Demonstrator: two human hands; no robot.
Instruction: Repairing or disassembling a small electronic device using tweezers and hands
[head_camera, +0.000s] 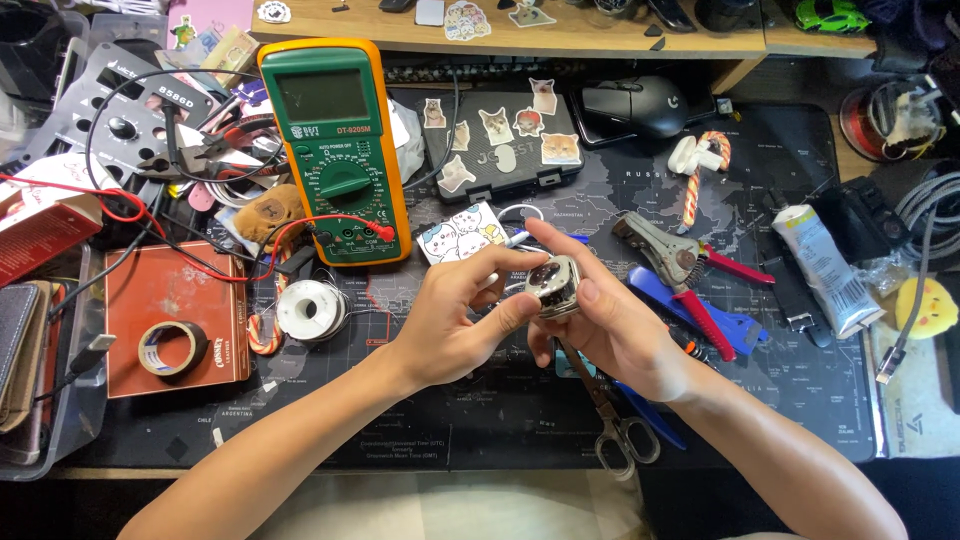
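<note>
Both hands clamp one small silver watch-like case: left hand pinches its near-left edge, right hand cradles it above the table. Inspection step, apparently; next probably needs a steady grip and a tool, maybe the scissors just beneath.

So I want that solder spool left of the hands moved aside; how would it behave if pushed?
The solder spool lies flat on its round flange on the desk mat, so it would probably slide rather than roll. Wound wire suggests it is heavy for its size. Its loose wire end may drag.

Both forearms are bare to the elbow, with no sleeves, rings or wristbands.
</note>
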